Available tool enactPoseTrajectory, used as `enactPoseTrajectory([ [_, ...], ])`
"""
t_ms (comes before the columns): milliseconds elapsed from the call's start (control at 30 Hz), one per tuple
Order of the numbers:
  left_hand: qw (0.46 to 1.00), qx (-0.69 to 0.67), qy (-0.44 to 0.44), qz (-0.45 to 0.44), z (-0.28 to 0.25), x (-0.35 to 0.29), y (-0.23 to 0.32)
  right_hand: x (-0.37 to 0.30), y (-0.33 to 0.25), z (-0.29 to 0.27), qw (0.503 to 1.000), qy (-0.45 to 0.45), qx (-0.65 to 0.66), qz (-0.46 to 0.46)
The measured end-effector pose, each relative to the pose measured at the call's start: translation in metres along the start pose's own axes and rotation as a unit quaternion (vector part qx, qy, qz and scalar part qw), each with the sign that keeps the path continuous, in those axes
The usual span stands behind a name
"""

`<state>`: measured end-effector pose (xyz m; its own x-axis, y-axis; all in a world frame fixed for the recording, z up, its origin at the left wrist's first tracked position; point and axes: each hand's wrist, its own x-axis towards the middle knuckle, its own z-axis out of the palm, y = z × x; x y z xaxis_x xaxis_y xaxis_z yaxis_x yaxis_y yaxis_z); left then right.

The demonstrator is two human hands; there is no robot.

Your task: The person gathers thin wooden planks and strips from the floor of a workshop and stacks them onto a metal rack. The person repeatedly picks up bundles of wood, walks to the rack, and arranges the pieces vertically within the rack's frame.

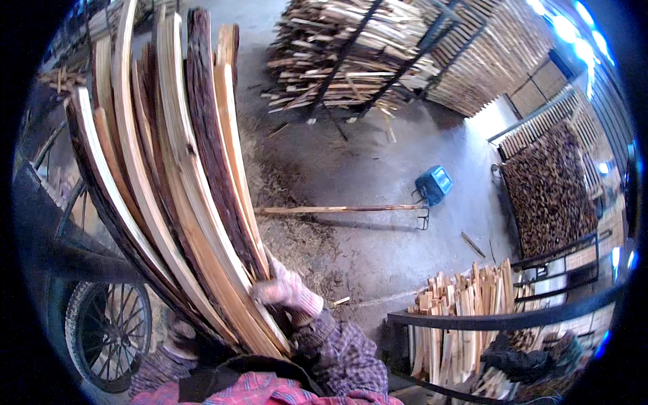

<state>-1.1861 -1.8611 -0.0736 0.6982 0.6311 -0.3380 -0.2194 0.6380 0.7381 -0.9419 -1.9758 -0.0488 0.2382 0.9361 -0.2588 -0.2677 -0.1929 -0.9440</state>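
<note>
A bundle of long wooden slabs [177, 162], several with dark bark along their edges, stretches from my body toward the far left. My right hand [290, 291], in a pale pinkish glove, is closed on the right edge of the near end. My left hand [181, 335] is low at the bundle's left side, dark and blurred, and its fingers cannot be made out. The slabs' near ends reach my dark apron front. Beneath the left side is a spoked wheel [127, 331] by a dark metal frame.
A long-handled fork [351, 209] lies on the floor, its tines beside a blue plastic container [434, 184]. Sawn strips stand in a metal rack [466, 322] at the near right. Larger wood stacks [351, 54] fill the back, and another stack [553, 192] is at the right.
</note>
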Motion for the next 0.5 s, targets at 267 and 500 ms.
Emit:
enactPoseTrajectory([
  [267, 0.993, 0.037, 0.087, 0.070, -0.020, 0.125, 0.118, 0.223, -0.030, 0.020, 0.987, -0.115, 0.083, -0.073],
  [500, 0.986, 0.022, 0.141, 0.083, -0.012, 0.225, 0.142, 0.357, -0.088, -0.025, 0.978, -0.205, -0.023, -0.033],
])
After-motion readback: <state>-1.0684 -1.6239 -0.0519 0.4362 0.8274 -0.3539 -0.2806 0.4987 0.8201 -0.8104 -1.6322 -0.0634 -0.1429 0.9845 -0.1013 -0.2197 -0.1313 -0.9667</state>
